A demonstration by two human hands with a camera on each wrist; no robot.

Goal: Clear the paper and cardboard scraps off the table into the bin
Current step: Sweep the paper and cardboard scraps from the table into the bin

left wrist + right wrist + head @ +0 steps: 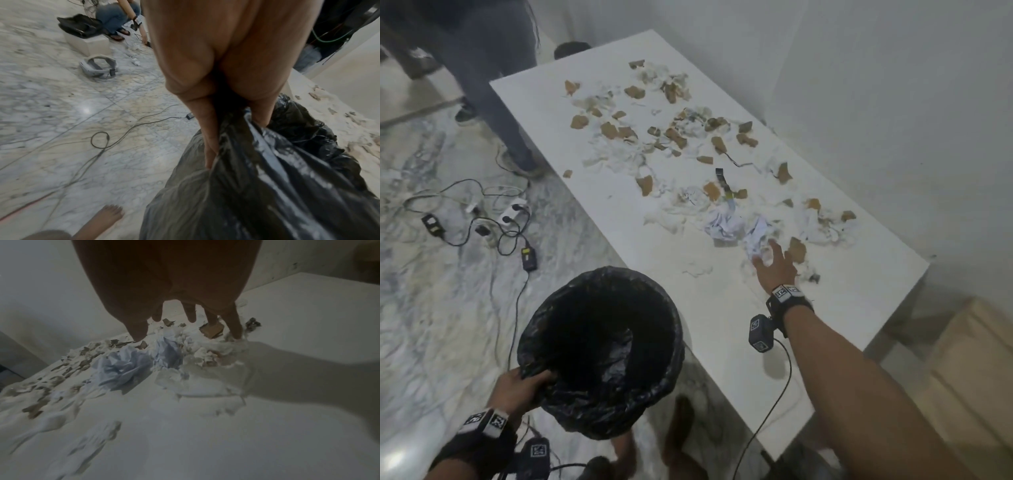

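Right hand [774, 265] reaches out over the table [722, 308], palm down, fingers [234, 324] spread and straight, holding nothing, tips at the nearest paper and cardboard scraps [756, 233]. Left hand [524, 387] has its fingers curled over the rim of the black-lined bin [602, 346], held beside the table's near edge. Scraps cover most of the tabletop.

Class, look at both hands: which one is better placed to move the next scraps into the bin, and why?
Right. The right hand is open above the crumpled paper on the table; the left hand grips the bin rim.
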